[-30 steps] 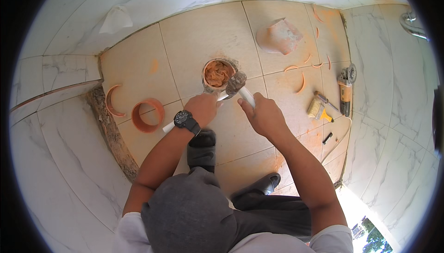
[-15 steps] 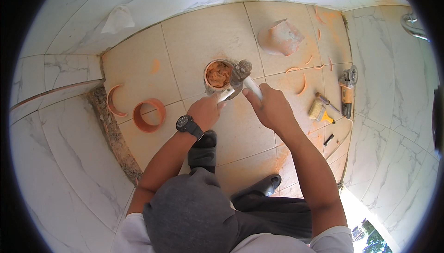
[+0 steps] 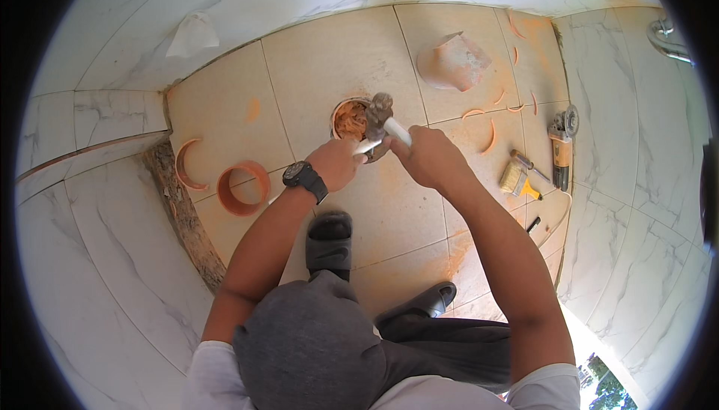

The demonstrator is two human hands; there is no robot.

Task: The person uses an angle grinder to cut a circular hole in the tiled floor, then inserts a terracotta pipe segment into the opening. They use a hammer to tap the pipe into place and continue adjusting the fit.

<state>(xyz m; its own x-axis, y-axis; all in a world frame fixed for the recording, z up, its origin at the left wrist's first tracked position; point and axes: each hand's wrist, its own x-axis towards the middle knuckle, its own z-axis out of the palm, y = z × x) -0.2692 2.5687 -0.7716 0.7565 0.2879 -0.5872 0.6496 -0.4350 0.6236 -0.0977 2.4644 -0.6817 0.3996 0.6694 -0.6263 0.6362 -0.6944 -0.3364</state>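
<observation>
My right hand (image 3: 431, 157) is closed round the white handle of a hammer (image 3: 380, 110), whose dirty metal head hangs over the right rim of a round pipe opening (image 3: 337, 114) in the tiled floor. Brown crumpled material (image 3: 350, 121) fills that opening. In my left hand (image 3: 335, 163), which wears a black wristwatch (image 3: 303, 176), is a pale bar-like tool (image 3: 367, 146). Its upper end points at the hammer head, close to the opening's near right side. A thin pale piece also shows below the wrist. The tool's kind is not clear, since my fingers cover most of it.
Left of my hands lie an orange pipe ring (image 3: 243, 187) and a curved piece (image 3: 187, 164). A dusty pipe fitting (image 3: 453, 62) sits at the far right, near thin orange slivers (image 3: 490, 137). An angle grinder (image 3: 560, 148), a paintbrush (image 3: 517, 178) and a screwdriver (image 3: 532, 166) lie by the right wall.
The hammer head has shifted slightly left and up, over the opening's rim. My left hand has moved slightly left, and the pale tool lies lower against the hammer.
</observation>
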